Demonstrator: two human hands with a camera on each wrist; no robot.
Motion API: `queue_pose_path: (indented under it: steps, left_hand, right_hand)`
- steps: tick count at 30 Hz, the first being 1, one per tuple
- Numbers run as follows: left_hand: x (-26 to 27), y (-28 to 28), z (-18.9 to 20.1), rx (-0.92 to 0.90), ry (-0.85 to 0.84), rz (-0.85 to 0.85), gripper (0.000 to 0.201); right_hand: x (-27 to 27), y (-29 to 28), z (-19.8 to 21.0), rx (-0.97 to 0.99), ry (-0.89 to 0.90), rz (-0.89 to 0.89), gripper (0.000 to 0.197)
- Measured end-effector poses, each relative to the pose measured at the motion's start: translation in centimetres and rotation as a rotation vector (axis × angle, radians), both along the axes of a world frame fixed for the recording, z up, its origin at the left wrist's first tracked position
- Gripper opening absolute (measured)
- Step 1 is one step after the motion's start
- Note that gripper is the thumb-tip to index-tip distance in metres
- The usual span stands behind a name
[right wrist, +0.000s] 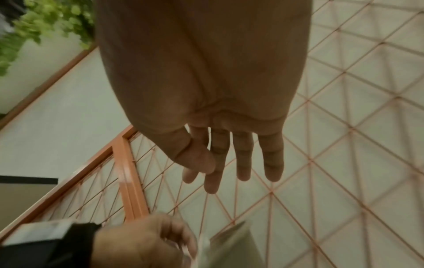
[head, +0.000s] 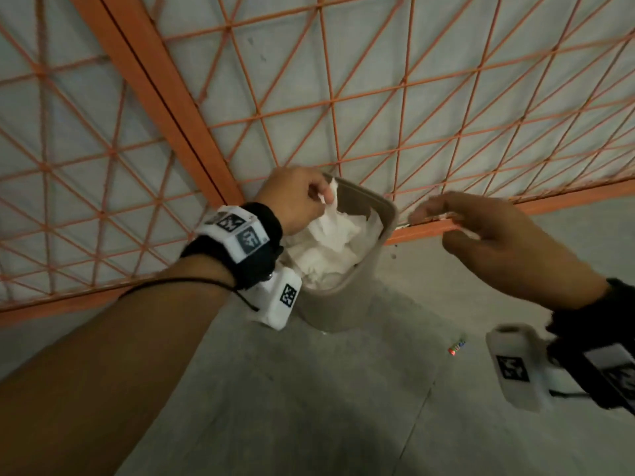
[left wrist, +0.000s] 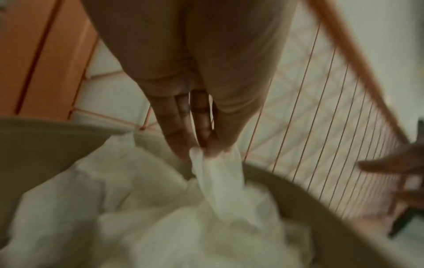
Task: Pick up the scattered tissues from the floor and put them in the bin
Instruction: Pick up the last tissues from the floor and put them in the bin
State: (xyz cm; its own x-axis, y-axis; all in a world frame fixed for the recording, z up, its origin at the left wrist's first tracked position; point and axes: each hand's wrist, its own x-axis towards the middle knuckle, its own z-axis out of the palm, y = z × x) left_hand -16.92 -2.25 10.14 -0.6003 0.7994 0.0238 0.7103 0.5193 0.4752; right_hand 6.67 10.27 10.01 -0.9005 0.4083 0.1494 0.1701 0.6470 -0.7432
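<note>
Orange wire-mesh fence (head: 343, 97) w/ thick orange frame along wall. Small battery (head: 457, 347) on grey floor (head: 309, 407). Green foliage (right wrist: 45, 20) beyond fence.

The bin (head: 347, 304) stands before the fence (head: 378, 97), tissues (head: 330, 249) in it, a battery (head: 458, 347) to its right.

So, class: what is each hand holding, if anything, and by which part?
The left hand pinches a white tissue by its top end, above the bin. The right hand holds nothing.
</note>
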Motion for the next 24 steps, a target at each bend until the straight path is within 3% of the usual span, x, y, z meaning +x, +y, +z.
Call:
queue_pose_path:
  steps: [3,6,12,16,24]
  left_hand:
    - [-0.3,1.3,-3.7,-0.501,-0.013,-0.179,0.029]
    - [0.1,2.1,-5.5,-0.755,0.033,-0.282,0.036]
    - [-0.3,5.8,-4.0,-0.912,-0.04,-0.352,0.05]
    - [-0.1,7.7,-3.8,-0.995,-0.077,-0.406,0.044]
    - [1.1,7.3,-4.9,-0.971,-0.189,-0.407,0.041]
  right_hand:
    - [3.3,0.5,-2.3,-0.149,-0.042,-0.01,0.043]
    - [5.9,0.7,-6.0,-0.226,-0.15,0.02,0.053]
    - [10.0,0.5,-13.2,-0.251,-0.339,0.081,0.059]
    - [11.5,-0.9,-17.8,-0.21,-0.53,0.194,0.065]
    - [12.3,-1.9,-21.7,-0.235,-0.615,0.281,0.062]
